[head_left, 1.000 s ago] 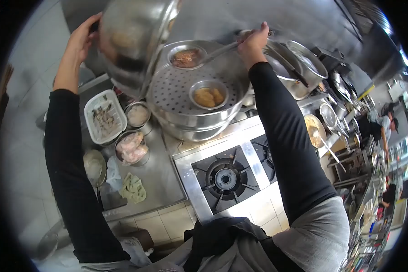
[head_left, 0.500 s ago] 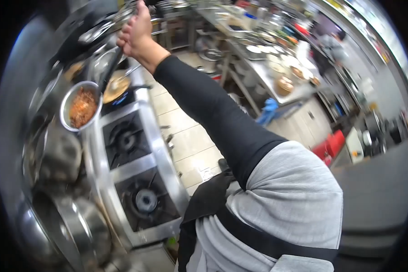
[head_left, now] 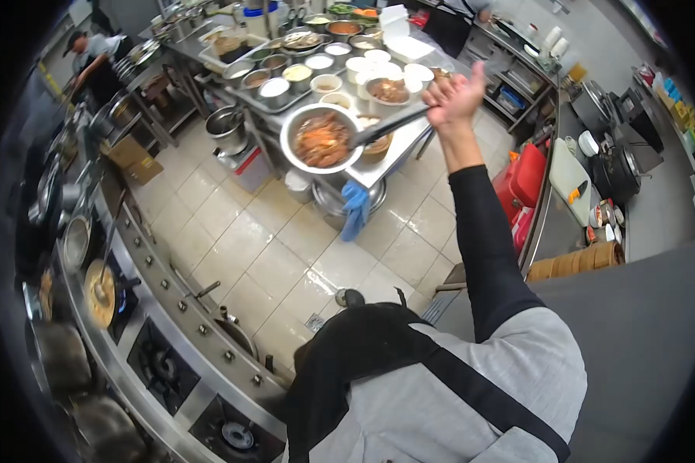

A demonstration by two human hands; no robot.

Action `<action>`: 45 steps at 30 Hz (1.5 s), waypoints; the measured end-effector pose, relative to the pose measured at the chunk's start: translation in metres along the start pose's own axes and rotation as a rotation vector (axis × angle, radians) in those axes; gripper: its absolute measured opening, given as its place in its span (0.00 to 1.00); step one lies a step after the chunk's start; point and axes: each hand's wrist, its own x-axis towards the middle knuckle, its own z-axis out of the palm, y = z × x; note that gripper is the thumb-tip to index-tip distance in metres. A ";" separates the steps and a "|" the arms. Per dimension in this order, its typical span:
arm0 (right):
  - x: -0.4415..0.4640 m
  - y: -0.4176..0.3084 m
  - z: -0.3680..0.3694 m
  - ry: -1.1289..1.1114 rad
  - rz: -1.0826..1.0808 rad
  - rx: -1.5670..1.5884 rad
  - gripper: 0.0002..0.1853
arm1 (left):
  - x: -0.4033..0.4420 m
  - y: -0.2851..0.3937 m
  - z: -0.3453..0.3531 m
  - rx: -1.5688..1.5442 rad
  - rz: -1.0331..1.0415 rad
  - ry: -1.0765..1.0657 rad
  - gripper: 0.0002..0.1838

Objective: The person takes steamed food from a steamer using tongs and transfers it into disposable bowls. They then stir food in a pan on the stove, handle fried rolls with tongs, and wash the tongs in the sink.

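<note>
My right hand [head_left: 454, 99] is closed around the black handle of a small saucepan [head_left: 284, 139], with the thumb sticking up along the outside. The light-coloured saucepan holds reddish-brown cooked food [head_left: 322, 143] with orange pieces. It is held out in front of me, in line of sight with the near edge of the crowded worktable [head_left: 378, 171]; I cannot tell whether it touches the table. Close behind it stand white tubs and a second bowl of brown food [head_left: 388, 91]. My left hand is out of view.
Left of me runs a stove [head_left: 185, 413] with a pan of pale liquid [head_left: 100, 297] over a blue flame. A blue cloth [head_left: 355, 208] hangs from the table corner. Two co-workers are farther off, one person [head_left: 100, 62] at back left. Red chairs [head_left: 521, 181] stand at right.
The view has turned right, away from the stove. My right hand has carried the saucepan from above the stove to the worktable side, still gripping its handle.
</note>
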 end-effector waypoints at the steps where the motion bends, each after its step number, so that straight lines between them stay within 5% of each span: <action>1: 0.022 -0.019 -0.020 0.038 -0.045 -0.020 0.36 | -0.031 0.032 0.027 -0.059 0.016 -0.073 0.27; 7: 0.115 -0.105 -0.117 0.207 -0.262 -0.013 0.37 | -0.215 0.306 0.133 -0.476 -0.232 -0.527 0.35; 12: 0.142 -0.144 -0.161 0.341 -0.396 -0.042 0.37 | -0.198 0.553 0.182 -1.151 -0.216 -0.971 0.29; 14: 0.145 -0.158 -0.169 0.412 -0.442 -0.090 0.37 | -0.175 0.652 0.206 -1.237 0.141 -0.992 0.20; 19: 0.149 -0.182 -0.194 0.541 -0.509 -0.073 0.36 | -0.125 0.948 0.148 -1.704 0.547 -1.221 0.35; 20: 0.149 -0.186 -0.198 0.588 -0.540 -0.118 0.36 | -0.121 0.995 0.128 -1.633 0.609 -1.376 0.35; 23: 0.160 -0.200 -0.225 0.607 -0.556 -0.112 0.36 | -0.178 1.139 0.127 -1.582 0.973 -1.394 0.30; 25: 0.177 -0.208 -0.248 0.578 -0.528 -0.078 0.36 | -0.202 1.207 0.099 -1.259 1.197 -1.296 0.27; 28: 0.206 -0.217 -0.300 0.599 -0.524 -0.099 0.36 | -0.262 1.284 0.076 -1.286 1.261 -0.947 0.26; 29: 0.221 -0.219 -0.315 0.633 -0.563 -0.130 0.36 | -0.295 1.310 0.073 -1.379 1.212 -1.006 0.25; 30: 0.232 -0.227 -0.328 0.614 -0.529 -0.083 0.37 | -0.312 1.324 0.051 -1.361 1.094 -1.289 0.22; 31: 0.243 -0.233 -0.353 0.479 -0.486 -0.067 0.38 | -0.331 1.339 0.035 -1.204 0.936 -1.924 0.21; 33: 0.259 -0.251 -0.371 0.526 -0.414 0.034 0.37 | -0.403 1.343 0.038 -1.114 0.199 -2.634 0.26; 35: 0.276 -0.267 -0.383 0.518 -0.393 0.019 0.37 | -0.447 1.348 0.038 -1.114 -0.579 -2.641 0.30; 36: 0.287 -0.274 -0.398 0.477 -0.403 0.012 0.36 | -0.464 1.355 0.032 -1.231 -0.800 -2.448 0.32; 39: 0.313 -0.297 -0.442 0.334 -0.314 0.107 0.36 | -0.509 1.375 0.056 -1.693 -0.936 -2.267 0.32; 40: 0.322 -0.302 -0.456 0.243 -0.314 0.106 0.37 | -0.507 1.385 0.049 -1.631 -1.079 -2.212 0.30; 41: 0.325 -0.308 -0.434 0.395 -0.336 0.024 0.38 | -0.508 1.395 0.039 -1.612 -1.153 -2.109 0.26; 43: 0.338 -0.308 -0.421 0.477 -0.359 -0.091 0.38 | -0.506 1.404 0.030 -1.619 -1.128 -2.063 0.18; 45: 0.354 -0.302 -0.423 0.465 -0.349 -0.125 0.38 | -0.503 1.413 0.024 -1.582 -1.151 -2.024 0.22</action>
